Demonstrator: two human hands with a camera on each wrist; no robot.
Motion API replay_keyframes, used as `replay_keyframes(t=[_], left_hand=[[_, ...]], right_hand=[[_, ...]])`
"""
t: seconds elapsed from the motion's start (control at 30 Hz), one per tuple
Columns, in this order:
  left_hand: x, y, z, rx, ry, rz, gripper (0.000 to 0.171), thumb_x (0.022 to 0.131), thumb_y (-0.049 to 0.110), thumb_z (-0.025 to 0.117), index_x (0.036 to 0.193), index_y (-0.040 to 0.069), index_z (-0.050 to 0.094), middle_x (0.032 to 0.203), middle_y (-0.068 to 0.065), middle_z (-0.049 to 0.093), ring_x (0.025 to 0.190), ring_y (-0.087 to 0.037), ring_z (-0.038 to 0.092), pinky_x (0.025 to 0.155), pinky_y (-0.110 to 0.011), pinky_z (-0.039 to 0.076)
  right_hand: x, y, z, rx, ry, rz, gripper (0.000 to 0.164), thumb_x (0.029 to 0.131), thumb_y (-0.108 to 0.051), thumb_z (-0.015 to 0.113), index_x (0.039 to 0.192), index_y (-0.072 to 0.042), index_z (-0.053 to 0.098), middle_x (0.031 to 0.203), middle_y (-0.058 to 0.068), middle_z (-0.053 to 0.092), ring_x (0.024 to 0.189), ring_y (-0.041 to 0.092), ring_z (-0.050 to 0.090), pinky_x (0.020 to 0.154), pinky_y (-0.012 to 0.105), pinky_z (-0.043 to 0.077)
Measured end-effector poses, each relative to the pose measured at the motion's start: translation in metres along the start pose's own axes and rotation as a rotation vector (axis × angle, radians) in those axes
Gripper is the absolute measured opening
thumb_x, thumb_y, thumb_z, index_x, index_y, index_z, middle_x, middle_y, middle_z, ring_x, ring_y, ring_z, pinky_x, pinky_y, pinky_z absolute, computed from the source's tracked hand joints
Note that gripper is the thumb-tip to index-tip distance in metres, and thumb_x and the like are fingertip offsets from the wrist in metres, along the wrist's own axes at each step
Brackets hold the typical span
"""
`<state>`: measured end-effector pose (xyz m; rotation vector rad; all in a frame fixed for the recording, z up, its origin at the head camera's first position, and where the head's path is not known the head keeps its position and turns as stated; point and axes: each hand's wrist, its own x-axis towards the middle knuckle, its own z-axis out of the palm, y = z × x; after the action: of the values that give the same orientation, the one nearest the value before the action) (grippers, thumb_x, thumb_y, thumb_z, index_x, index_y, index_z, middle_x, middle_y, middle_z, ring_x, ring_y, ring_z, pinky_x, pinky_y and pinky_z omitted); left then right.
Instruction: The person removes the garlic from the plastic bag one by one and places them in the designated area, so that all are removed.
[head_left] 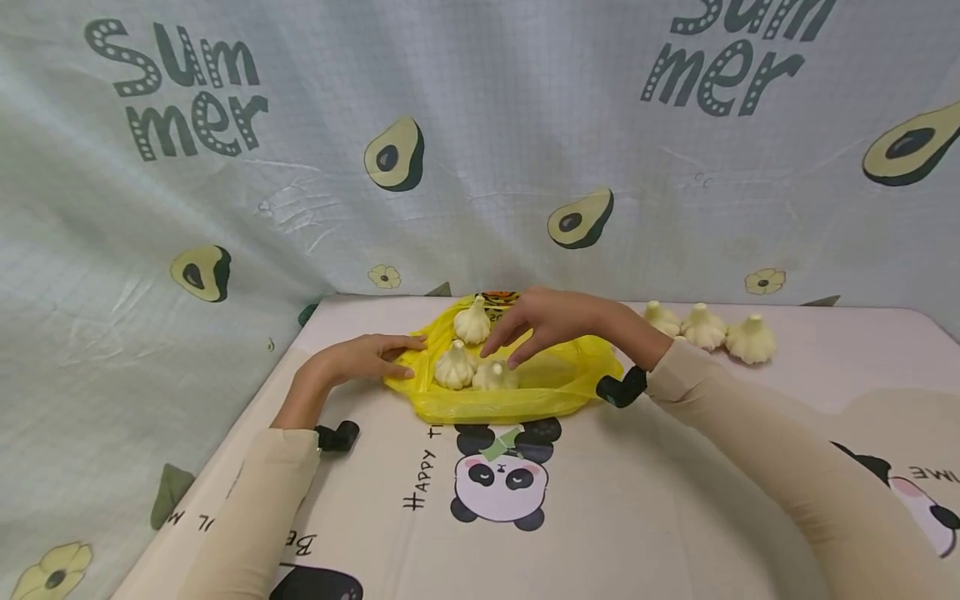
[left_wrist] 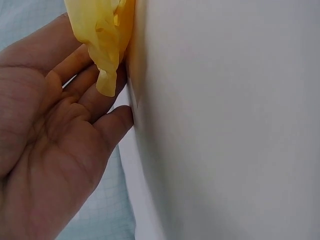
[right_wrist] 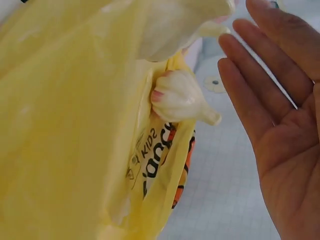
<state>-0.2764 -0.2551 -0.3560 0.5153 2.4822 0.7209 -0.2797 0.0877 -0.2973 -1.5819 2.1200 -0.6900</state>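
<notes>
A yellow plastic bag (head_left: 525,404) lies spread on the table with three garlic bulbs on it: a rear bulb (head_left: 472,322), a left bulb (head_left: 454,367) and a front bulb (head_left: 497,377). At the bag's left edge, my left hand (head_left: 358,358) rests with loosely bent fingers touching the plastic. In the left wrist view, a crumpled bag corner (left_wrist: 106,82) hangs before those fingers. Over the bulbs hovers my right hand (head_left: 543,323), its fingers apart. The right wrist view has the palm (right_wrist: 290,150) bare, beside a garlic bulb (right_wrist: 177,97) and the bag's printed side.
Several more garlic bulbs (head_left: 752,340) sit in a group at the back right of the table. A printed cloth (head_left: 480,225) hangs behind the table's far edge. Panda drawings (head_left: 501,487) mark the pale table cover.
</notes>
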Motion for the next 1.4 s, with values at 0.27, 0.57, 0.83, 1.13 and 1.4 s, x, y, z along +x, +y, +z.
replay_keyframes(t=[0.27,0.57,0.83,1.13,1.4], left_hand=[[-0.001,-0.002,-0.002,0.001,0.001,-0.019,0.062,0.097,0.036,0.069,0.153,0.018,0.049,0.165,-0.014,0.03,0.152,-0.038,0.025,0.121,-0.061,0.017],[-0.002,0.0,-0.001,0.001,0.011,-0.036,0.062,0.097,0.037,0.069,0.153,0.02,0.049,0.165,-0.013,0.031,0.151,-0.037,0.025,0.121,-0.062,0.018],[-0.001,0.004,0.0,-0.014,0.015,-0.034,0.061,0.097,0.036,0.069,0.153,0.019,0.049,0.165,-0.012,0.03,0.152,-0.036,0.025,0.121,-0.06,0.018],[0.0,0.004,0.001,-0.039,0.011,-0.016,0.061,0.098,0.032,0.069,0.152,0.015,0.049,0.165,-0.014,0.03,0.152,-0.037,0.025,0.122,-0.058,0.018],[0.003,0.004,0.001,-0.061,-0.006,0.016,0.061,0.098,0.028,0.069,0.153,0.012,0.048,0.165,-0.016,0.029,0.153,-0.037,0.022,0.122,-0.057,0.017]], right_hand=[[0.026,0.006,-0.012,0.144,-0.181,-0.012,0.037,0.092,-0.009,0.075,0.129,-0.006,0.071,0.129,0.003,0.071,0.13,0.015,0.058,0.11,0.031,0.044],[0.043,0.016,-0.016,0.319,-0.324,-0.024,0.04,0.093,-0.002,0.072,0.132,0.002,0.066,0.135,0.012,0.066,0.135,0.02,0.054,0.115,0.046,0.039],[0.049,0.024,-0.009,0.361,-0.394,-0.017,0.034,0.094,-0.001,0.07,0.127,0.005,0.068,0.137,0.017,0.064,0.134,0.019,0.055,0.114,0.041,0.041],[0.045,0.029,-0.006,0.35,-0.389,0.065,0.033,0.093,-0.002,0.071,0.126,0.001,0.07,0.134,0.012,0.067,0.13,0.017,0.058,0.111,0.035,0.044],[0.039,0.038,-0.005,0.332,-0.371,0.061,0.032,0.093,-0.002,0.071,0.125,0.001,0.07,0.128,0.01,0.07,0.125,0.017,0.062,0.106,0.034,0.049]])
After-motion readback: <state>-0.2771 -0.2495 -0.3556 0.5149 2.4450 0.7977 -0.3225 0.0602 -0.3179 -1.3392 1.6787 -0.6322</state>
